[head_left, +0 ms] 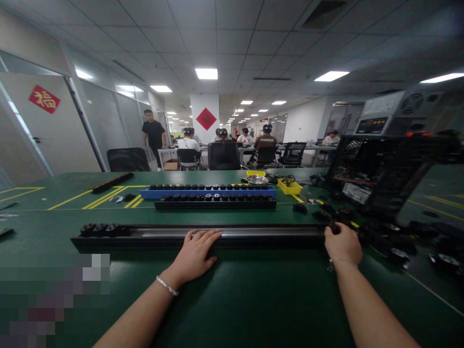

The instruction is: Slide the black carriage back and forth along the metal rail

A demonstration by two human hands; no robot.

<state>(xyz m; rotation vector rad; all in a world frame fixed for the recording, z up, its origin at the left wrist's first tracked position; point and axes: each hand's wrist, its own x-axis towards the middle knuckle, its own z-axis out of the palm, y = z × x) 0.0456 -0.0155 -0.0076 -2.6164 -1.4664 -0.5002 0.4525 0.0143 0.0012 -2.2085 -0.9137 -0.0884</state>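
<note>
A long black rail [253, 237] with a shiny metal strip along its channel lies across the green table in front of me. Several black knob-like parts [101, 229] sit in the rail's left end. My left hand [197, 253] rests on the middle of the rail, fingers stretched out and lying over its near edge. At the right end of the rail, my right hand [343, 243] has its fingers closed round a small black part [334, 226], mostly hidden by the fingers.
Behind the rail lie a shorter black rail [217, 205] and a blue rail [206, 194], both filled with black parts. A yellow bin [289, 186] and a metal dish [257, 180] stand farther back. Loose black parts [395, 249] and an open computer case [366, 169] are at right.
</note>
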